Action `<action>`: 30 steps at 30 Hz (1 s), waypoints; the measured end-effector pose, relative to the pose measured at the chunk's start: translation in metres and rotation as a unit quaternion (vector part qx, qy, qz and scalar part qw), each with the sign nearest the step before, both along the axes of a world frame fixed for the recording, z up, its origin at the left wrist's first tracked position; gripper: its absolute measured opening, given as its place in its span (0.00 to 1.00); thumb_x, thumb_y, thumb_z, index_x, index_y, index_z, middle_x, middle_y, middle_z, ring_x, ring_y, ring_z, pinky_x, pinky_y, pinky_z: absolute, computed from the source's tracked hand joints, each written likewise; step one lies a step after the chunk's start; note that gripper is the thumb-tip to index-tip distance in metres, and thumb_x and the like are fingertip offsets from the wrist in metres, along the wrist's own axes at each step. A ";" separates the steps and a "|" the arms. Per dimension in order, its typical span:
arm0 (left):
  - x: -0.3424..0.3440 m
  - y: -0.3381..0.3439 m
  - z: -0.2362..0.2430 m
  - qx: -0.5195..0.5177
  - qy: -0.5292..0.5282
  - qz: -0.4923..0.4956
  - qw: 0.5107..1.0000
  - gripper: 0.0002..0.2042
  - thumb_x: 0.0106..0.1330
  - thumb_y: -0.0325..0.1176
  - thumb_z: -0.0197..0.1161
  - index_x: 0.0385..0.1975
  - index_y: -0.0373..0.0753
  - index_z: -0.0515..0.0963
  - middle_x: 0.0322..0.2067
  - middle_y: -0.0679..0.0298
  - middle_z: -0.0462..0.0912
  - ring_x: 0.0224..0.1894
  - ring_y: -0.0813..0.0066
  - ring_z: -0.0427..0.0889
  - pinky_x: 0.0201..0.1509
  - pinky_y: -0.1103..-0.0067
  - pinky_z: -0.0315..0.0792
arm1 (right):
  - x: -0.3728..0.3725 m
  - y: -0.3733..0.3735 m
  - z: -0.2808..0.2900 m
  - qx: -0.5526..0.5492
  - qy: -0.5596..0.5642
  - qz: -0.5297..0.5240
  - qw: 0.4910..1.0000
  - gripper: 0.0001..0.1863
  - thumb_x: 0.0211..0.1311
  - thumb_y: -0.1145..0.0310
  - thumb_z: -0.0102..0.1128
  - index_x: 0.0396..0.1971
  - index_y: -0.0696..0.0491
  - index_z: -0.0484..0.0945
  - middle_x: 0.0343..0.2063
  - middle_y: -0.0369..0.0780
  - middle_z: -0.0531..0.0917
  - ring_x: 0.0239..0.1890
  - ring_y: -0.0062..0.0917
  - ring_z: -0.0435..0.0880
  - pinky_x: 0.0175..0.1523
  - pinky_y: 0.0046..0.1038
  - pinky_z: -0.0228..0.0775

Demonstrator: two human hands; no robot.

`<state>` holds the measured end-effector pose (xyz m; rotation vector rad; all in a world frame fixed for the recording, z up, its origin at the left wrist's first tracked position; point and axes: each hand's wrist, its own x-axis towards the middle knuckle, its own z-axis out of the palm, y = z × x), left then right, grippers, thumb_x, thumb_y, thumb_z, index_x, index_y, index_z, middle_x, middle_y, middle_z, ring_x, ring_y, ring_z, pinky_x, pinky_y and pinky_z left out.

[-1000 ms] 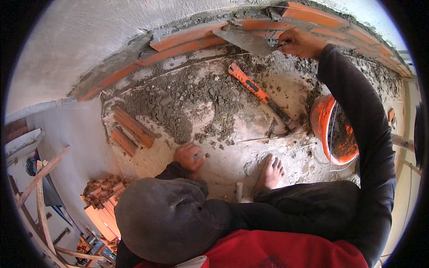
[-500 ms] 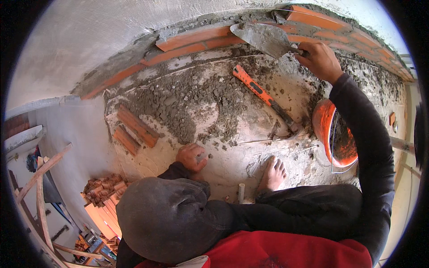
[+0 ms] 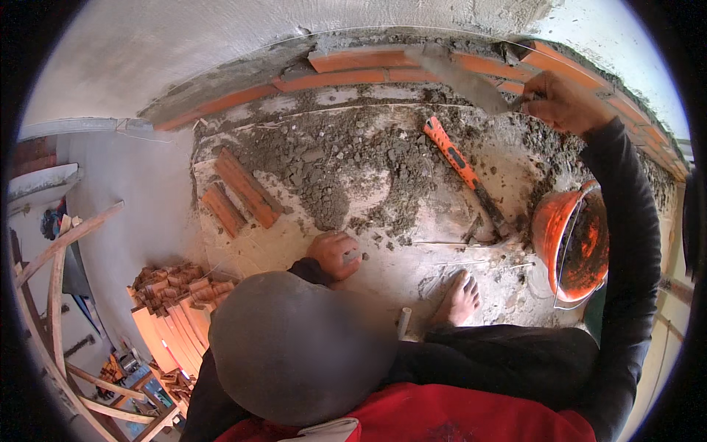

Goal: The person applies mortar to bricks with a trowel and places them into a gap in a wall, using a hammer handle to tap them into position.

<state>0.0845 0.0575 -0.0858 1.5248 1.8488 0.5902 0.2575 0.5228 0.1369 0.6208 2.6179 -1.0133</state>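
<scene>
Out to the right and far side, my right hand [image 3: 563,103] is wrapped round the handle of a mason's trowel [image 3: 465,82]. The trowel's blurred grey blade lies across the front of a low orange brick wall [image 3: 353,76], by a gap in its upper row. Mortar covers parts of the bricks, and a thin string runs above them. My left hand [image 3: 337,255] is curled closed near the floor, just beyond my dark-clothed knee; whatever it holds, if anything, is hidden. Between the hands lies an orange-handled hammer [image 3: 458,158].
An orange bucket [image 3: 549,232] with a wire handle stands at right. Crumbled mortar [image 3: 324,173] covers the floor along the wall. Two loose bricks [image 3: 249,189] lie at left; stacked bricks [image 3: 177,324] and wooden poles [image 3: 62,258] are farther left. My bare foot [image 3: 458,298] is near the middle.
My right hand and the trowel have moved right and slightly nearer along the wall. The whole view has shifted a little. My left hand stays curled by my knee.
</scene>
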 end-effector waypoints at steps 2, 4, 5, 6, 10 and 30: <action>-0.001 -0.002 -0.001 0.011 -0.010 0.008 1.000 0.13 0.53 0.42 0.65 0.34 0.42 0.78 0.28 0.58 0.79 0.32 0.56 0.79 0.37 0.64 0.73 | -0.006 -0.003 0.007 0.080 -0.055 0.020 0.995 0.12 0.60 0.64 0.63 0.30 0.60 0.78 0.18 0.39 0.77 0.21 0.26 0.75 0.30 0.31 0.67; 0.001 -0.006 -0.005 0.028 -0.021 0.011 0.999 0.13 0.53 0.42 0.65 0.33 0.41 0.79 0.28 0.58 0.79 0.32 0.56 0.79 0.37 0.64 0.73 | 0.002 -0.017 0.011 0.118 -0.058 0.030 0.991 0.13 0.61 0.64 0.62 0.30 0.60 0.77 0.19 0.41 0.77 0.22 0.28 0.76 0.30 0.32 0.67; 0.003 -0.006 -0.006 0.038 -0.015 0.007 0.999 0.13 0.53 0.42 0.65 0.33 0.42 0.79 0.28 0.58 0.79 0.32 0.56 0.79 0.36 0.64 0.73 | 0.009 -0.025 0.011 0.137 -0.062 0.034 0.988 0.13 0.62 0.64 0.61 0.30 0.61 0.77 0.19 0.42 0.77 0.22 0.29 0.77 0.30 0.32 0.68; 0.001 -0.005 -0.004 0.047 -0.003 0.002 0.999 0.12 0.53 0.41 0.65 0.32 0.42 0.79 0.28 0.58 0.80 0.31 0.56 0.80 0.36 0.64 0.73 | 0.020 -0.035 0.001 0.112 0.005 -0.017 0.994 0.13 0.63 0.64 0.59 0.31 0.61 0.76 0.19 0.44 0.77 0.22 0.31 0.78 0.31 0.34 0.68; -0.003 -0.007 -0.004 0.050 -0.027 0.006 0.998 0.11 0.52 0.41 0.66 0.31 0.42 0.79 0.26 0.60 0.80 0.29 0.57 0.80 0.34 0.65 0.74 | 0.027 -0.070 -0.022 -0.010 -0.008 -0.193 0.981 0.16 0.67 0.62 0.54 0.30 0.61 0.75 0.19 0.47 0.76 0.22 0.34 0.78 0.31 0.35 0.70; -0.007 -0.005 -0.009 0.147 -0.087 -0.021 0.985 0.09 0.49 0.40 0.67 0.26 0.44 0.79 0.21 0.64 0.78 0.23 0.63 0.78 0.27 0.70 0.71 | -0.004 -0.101 -0.042 0.297 -0.056 -0.142 0.943 0.11 0.63 0.68 0.51 0.26 0.61 0.74 0.26 0.53 0.80 0.31 0.49 0.81 0.39 0.45 0.73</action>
